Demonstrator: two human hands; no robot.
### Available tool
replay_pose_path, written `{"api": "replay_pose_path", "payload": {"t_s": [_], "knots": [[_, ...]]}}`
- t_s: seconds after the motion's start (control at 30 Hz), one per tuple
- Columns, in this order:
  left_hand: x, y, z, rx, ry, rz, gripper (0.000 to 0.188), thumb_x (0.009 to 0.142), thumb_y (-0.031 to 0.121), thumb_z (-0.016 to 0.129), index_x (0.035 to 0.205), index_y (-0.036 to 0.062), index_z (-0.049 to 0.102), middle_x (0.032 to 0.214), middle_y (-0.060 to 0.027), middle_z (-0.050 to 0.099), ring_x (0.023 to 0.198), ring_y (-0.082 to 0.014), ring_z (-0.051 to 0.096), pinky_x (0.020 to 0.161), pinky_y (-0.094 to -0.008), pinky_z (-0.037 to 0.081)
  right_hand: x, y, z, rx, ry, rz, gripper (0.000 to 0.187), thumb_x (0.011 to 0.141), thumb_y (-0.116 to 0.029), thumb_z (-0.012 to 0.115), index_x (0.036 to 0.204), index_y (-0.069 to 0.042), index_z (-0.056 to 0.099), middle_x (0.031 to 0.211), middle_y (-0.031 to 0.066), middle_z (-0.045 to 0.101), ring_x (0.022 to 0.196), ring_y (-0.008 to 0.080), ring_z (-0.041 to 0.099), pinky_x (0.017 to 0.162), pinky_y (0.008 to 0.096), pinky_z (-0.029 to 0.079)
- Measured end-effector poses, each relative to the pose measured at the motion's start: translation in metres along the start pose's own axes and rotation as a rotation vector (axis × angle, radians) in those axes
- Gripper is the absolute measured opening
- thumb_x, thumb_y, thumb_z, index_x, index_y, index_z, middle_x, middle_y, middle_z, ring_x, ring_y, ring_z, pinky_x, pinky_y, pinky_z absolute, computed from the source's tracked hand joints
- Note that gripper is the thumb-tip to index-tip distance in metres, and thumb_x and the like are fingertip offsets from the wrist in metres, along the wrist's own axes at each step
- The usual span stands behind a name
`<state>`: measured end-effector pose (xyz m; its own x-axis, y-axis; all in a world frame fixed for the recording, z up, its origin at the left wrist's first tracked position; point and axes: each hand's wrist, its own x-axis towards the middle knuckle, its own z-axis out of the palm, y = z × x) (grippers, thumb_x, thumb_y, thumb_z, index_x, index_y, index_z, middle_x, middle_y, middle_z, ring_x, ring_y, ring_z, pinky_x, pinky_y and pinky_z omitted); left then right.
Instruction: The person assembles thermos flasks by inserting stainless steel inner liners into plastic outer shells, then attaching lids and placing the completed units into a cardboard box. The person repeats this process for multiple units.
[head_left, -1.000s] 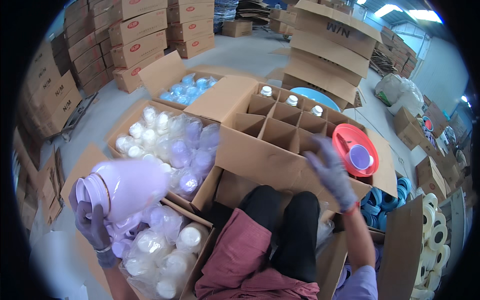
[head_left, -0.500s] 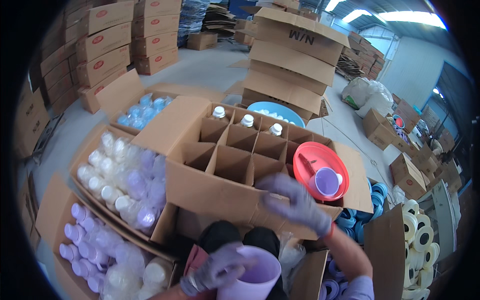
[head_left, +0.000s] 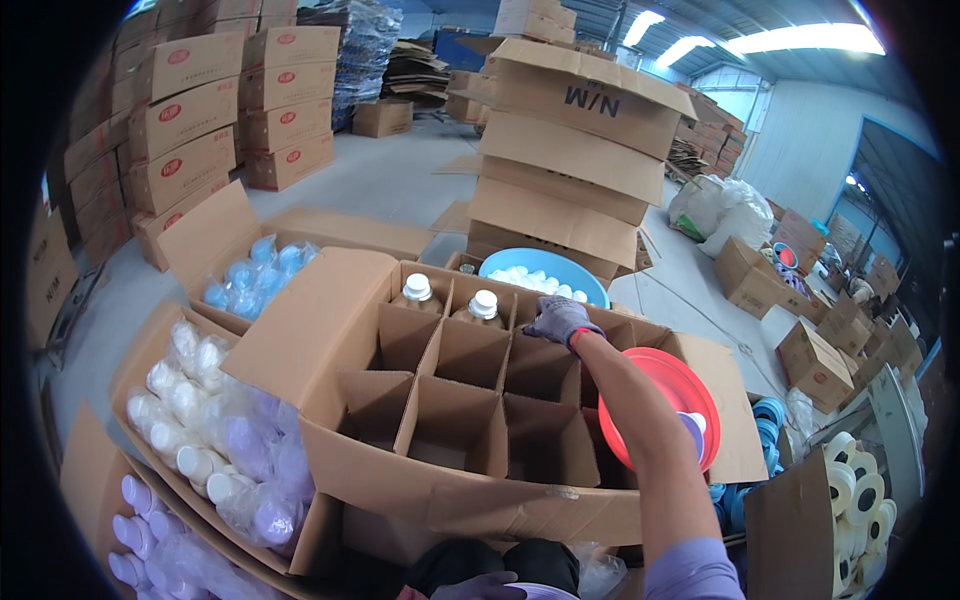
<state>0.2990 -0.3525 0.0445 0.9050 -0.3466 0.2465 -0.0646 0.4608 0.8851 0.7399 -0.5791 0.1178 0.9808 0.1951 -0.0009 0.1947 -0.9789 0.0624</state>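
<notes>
R hand (head_left: 562,318) now reaches over back row of the divided ctn (head_left: 470,505), fingers curled down at third cell from L. Half a sec ago it was nearer the front edge, by the red lid (head_left: 690,375); forearm now crosses part of that lid. Third white cap, visible then, is now hidden under the hand, so can't tell if grip is closed on it.

Two clear btls w/ white caps (head_left: 483,303) stand upright in first two back-row cells, same as before.

L hand (head_left: 480,588) now at bottom edge by the lap, mostly cut off; its grip can't be told. Purple tub (head_left: 540,591) just beside it, only a bit of rim showing. A sec ago the L hand had the tub out to the L, over bagged btls; half a sec ago tub was at the lap, fully in view.

View now tipped up: more of the ceiling lights (head_left: 800,39). Purple cup (head_left: 692,428) still on red lid, partly behind forearm. Blue basin (head_left: 575,268) w/ white caps sits just behind ctn.
</notes>
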Motion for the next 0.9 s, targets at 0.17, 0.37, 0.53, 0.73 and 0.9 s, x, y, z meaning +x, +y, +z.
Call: {"api": "replay_pose_path", "payload": {"t_s": [0.17, 0.37, 0.53, 0.73, 0.9], "knots": [[0.026, 0.028, 0.001, 0.203, -0.009, -0.026, 0.045, 0.092, 0.025, 0.053, 0.121, -0.0071, 0.065, 0.117, -0.0207, 0.067, 0.11, -0.0282, 0.064, 0.101, -0.0388, 0.047, -0.05, 0.024, -0.101, 0.12, 0.357, -0.085, 0.064, 0.075, -0.06, 0.073, 0.117, -0.013, 0.063, 0.116, 0.0198, 0.059, 0.104, 0.0371, 0.064, 0.092, 0.0448, 0.052], [0.106, 0.03, -0.002, 0.098, 0.273, 0.232, 0.06, 0.1, 0.023, 0.057, 0.151, 0.004, 0.032, 0.147, -0.012, 0.042, 0.125, -0.0258, 0.055, 0.105, -0.0445, 0.049, -0.21, 0.027, -0.199, 0.732, 0.75, -0.208, 0.039, 0.087, -0.036, 0.069, 0.105, -0.003, 0.061, 0.095, 0.0116, 0.063, 0.081, 0.0228, 0.064, 0.075, 0.0365, 0.052], [0.101, 0.075, 0.015, -0.013, 0.306, 0.317, 0.079, 0.098, 0.034, 0.06, 0.158, 0.0142, 0.013, 0.151, -0.0104, 0.035, 0.132, -0.026, 0.048, 0.102, -0.0425, 0.051, -0.304, -0.012, -0.123, 1.463, 0.65, -0.097, 0.02, 0.095, -0.021, 0.052, 0.101, -0.005, 0.06, 0.077, -0.0016, 0.055, 0.062, 0.005, 0.047, 0.056, 0.0204, 0.04], [0.062, 0.128, 0.009, 0.201, 0.385, 0.286, 0.078, 0.089, 0.031, 0.072, 0.15, 0.003, 0.031, 0.144, -0.0126, 0.044, 0.126, -0.021, 0.05, 0.103, -0.0339, 0.046, -0.403, -0.092, -0.022, 1.736, 0.484, -0.018, 0.018, 0.098, -0.01, 0.048, 0.115, -0.005, 0.054, 0.102, 0.0045, 0.056, 0.088, 0.0099, 0.058, 0.075, 0.0265, 0.051], [0.05, 0.154, -0.016, 0.48, 0.058, 0.079, 0.083, 0.079, 0.032, 0.082, 0.145, 0.002, 0.043, 0.135, -0.0108, 0.054, 0.126, -0.0211, 0.052, 0.109, -0.0335, 0.041, -0.461, -0.077, 0.024, 1.62, 0.088, -0.211, 0.031, 0.099, -0.005, 0.043, 0.128, 0.001, 0.053, 0.117, 0.0094, 0.056, 0.108, 0.0176, 0.057, 0.097, 0.0317, 0.046]]}}
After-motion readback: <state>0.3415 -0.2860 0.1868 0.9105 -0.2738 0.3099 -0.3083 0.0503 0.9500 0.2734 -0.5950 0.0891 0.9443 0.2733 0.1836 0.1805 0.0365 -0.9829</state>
